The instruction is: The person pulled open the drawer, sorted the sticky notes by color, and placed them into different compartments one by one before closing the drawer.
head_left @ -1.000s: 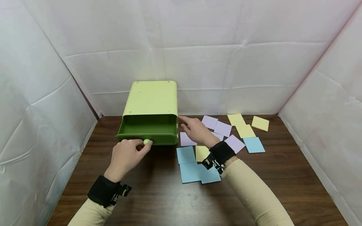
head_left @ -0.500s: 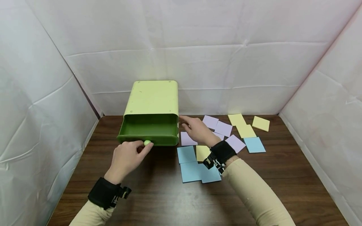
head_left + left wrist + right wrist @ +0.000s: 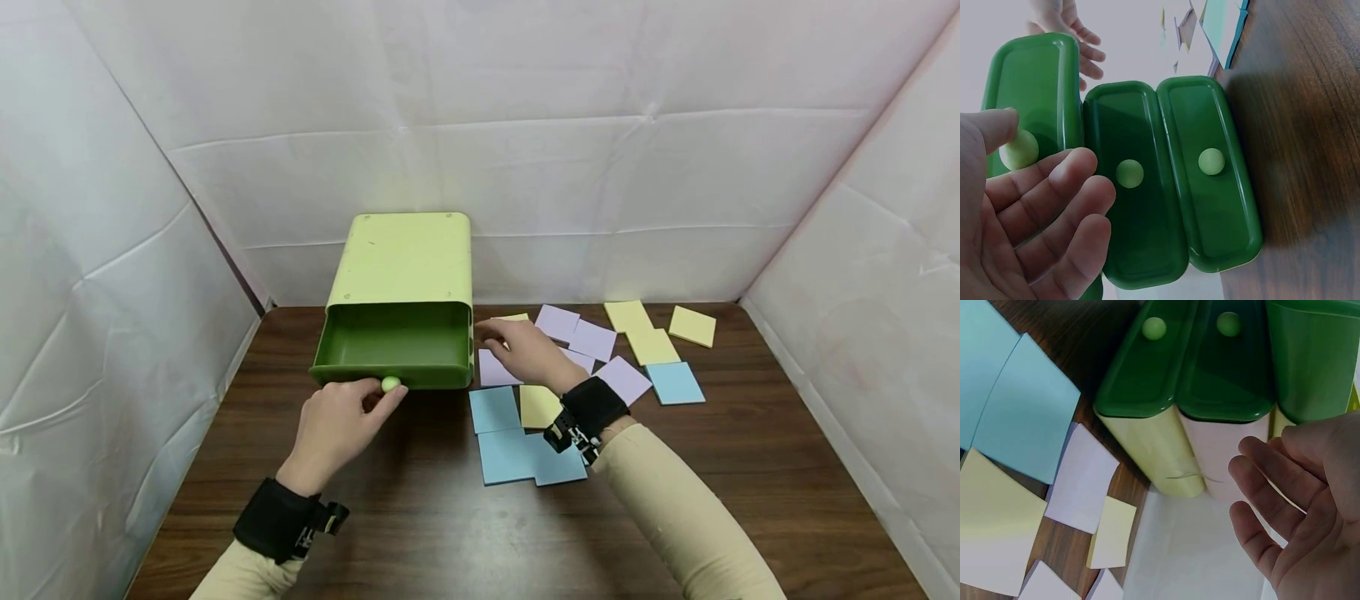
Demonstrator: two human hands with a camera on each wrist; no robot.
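Since a second ago, the right hand (image 3: 528, 352) has slipped a little lower beside the cabinet (image 3: 405, 262), baring a yellow note (image 3: 514, 317) behind it. Its fingers lie loose, holding nothing. The left hand (image 3: 336, 425) pinches the knob (image 3: 390, 384) of the pulled-out top drawer (image 3: 393, 346). Only the wrist views show 2 shut drawers (image 3: 1172, 187) below. No writing shows anywhere.

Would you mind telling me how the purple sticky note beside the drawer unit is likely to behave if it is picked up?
The purple sticky note lies flat like a thin sheet, so it is probably light and floppy. Flush with the table, its edge may be hard to catch. The right hand is above it.
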